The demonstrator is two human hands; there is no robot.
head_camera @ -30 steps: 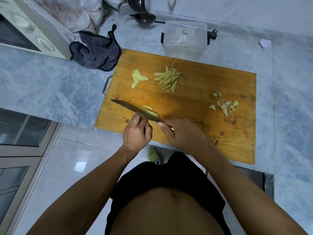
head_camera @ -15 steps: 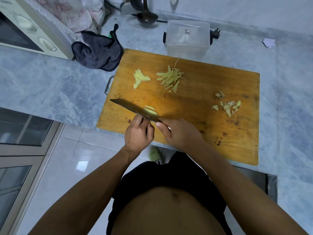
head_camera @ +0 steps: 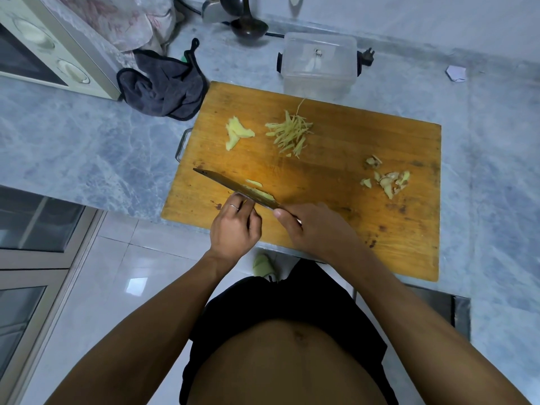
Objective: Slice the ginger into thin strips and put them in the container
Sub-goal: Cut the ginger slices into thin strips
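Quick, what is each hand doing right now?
Left hand: fingers curled, pressing down the ginger piece beside the blade.
Right hand: gripping the knife by its handle.

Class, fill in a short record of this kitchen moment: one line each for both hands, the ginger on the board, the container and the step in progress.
left hand: steadies ginger beside the blade
right hand: grips the dark-bladed cleaver
strips: pale pile of cut ginger strips on the wooden cutting board
slices: flat ginger slices left of the strips
trimmings: ginger peel scraps at the right
container: clear plastic box behind the board, no strips seen inside
step: slicing
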